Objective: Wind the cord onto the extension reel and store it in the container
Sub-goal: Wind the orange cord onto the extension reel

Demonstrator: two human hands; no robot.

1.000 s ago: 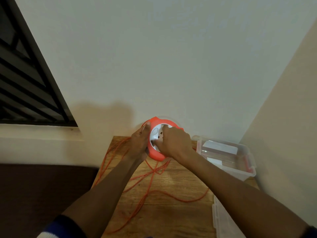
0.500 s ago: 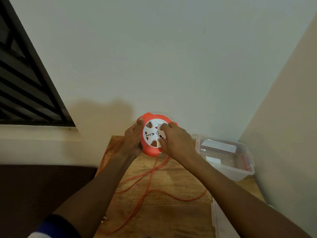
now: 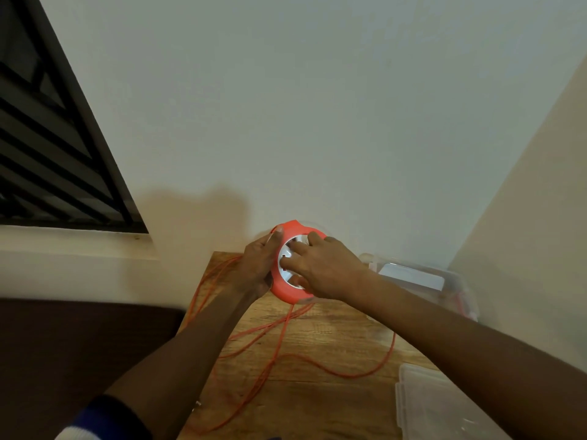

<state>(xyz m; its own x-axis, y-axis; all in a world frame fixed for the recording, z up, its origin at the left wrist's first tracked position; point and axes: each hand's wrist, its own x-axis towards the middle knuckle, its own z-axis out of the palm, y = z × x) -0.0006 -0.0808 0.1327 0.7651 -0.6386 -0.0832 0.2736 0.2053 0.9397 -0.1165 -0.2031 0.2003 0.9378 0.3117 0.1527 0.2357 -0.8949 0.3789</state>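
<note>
An orange extension reel with a white socket face is held upright above the far end of the wooden table. My left hand grips the reel's left rim. My right hand lies over the white face, its fingers curled into the face's recesses. Loose orange cord trails from under the reel in several loops across the table. A clear plastic container stands open to the right of the reel.
The container's clear lid lies flat at the table's near right. A wall stands right behind the table and another closes in on the right. A dark barred window is at the left.
The white face of the reel has turned under my right hand. My left hand has kept its hold on the rim, and the cord loops on the table have shifted slightly.
</note>
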